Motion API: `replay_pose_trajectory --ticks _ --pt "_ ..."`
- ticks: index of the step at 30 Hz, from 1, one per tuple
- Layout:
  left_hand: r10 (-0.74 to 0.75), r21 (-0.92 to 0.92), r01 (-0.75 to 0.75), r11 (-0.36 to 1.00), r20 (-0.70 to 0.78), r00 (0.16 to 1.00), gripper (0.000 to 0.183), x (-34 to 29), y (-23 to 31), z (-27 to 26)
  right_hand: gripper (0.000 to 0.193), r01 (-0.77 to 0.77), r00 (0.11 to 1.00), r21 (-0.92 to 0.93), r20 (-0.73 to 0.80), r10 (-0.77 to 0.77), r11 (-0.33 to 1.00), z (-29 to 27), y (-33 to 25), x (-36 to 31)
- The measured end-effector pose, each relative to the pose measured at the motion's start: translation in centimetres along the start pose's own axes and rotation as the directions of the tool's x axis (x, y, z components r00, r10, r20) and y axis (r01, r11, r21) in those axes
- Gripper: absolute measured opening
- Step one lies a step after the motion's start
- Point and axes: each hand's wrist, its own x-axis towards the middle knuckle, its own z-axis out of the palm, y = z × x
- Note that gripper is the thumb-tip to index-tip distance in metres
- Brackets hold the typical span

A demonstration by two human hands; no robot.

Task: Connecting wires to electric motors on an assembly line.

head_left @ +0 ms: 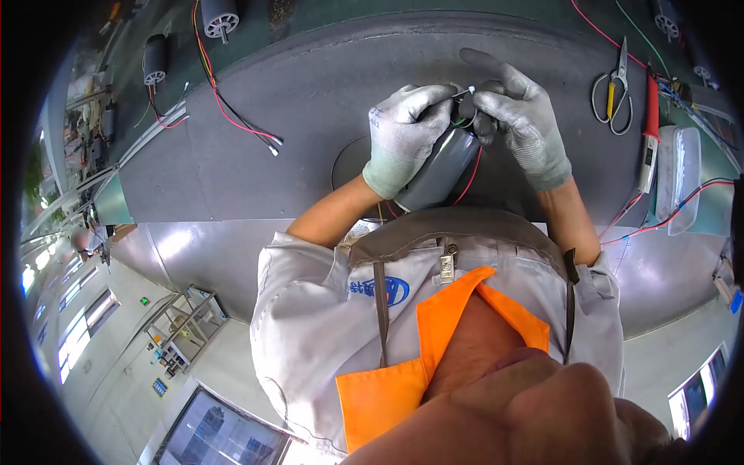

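My left hand point(407, 133), in a whitish-grey coated glove, is closed with thumb and forefinger pinched on a thin white strip that looks like a cable tie point(470, 90). Gloved the same way, my right hand point(527, 124) holds the small white head end with its thumb and bent fingers, while one finger stretches out to the upper left. Just below both hands lies a dark grey cylindrical motor point(440, 172), tilted, close against my apron. Short wires leave its upper end between my fingers, partly hidden. A red wire point(470, 177) runs down its right side.
Scissors point(614, 91) and a red-handled tool with a white body point(649, 132) lie on the dark mat point(271, 85) at right, beside a clear plastic box point(679, 180). More motors point(220, 18) with loose leads stand along the far side.
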Motion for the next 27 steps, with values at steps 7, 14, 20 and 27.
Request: replay_pose_trajectory --ticks 7,14,20,27 --pt "-0.030 -0.100 0.032 0.994 0.021 0.999 0.015 0.2 0.1 0.5 0.048 -0.201 0.951 -0.172 0.202 0.234 0.964 -1.0 -2.0 2.1" --pt "-0.006 -0.096 0.005 0.995 -0.006 1.000 0.017 -0.2 -0.3 0.3 0.025 0.023 1.000 -0.607 0.012 -0.019 0.795 1.2 -1.0 1.3" --pt "-0.314 -0.293 0.315 0.902 0.053 0.948 0.027 -1.5 -0.5 -0.1 0.015 0.319 0.921 -0.846 0.171 -0.349 0.428 -1.6 -0.7 1.1" --pt "-0.344 -0.334 0.346 0.877 0.067 0.937 0.016 -2.2 -1.5 0.1 0.013 0.359 0.775 -0.932 0.322 -0.543 -0.041 -5.5 1.4 5.3"
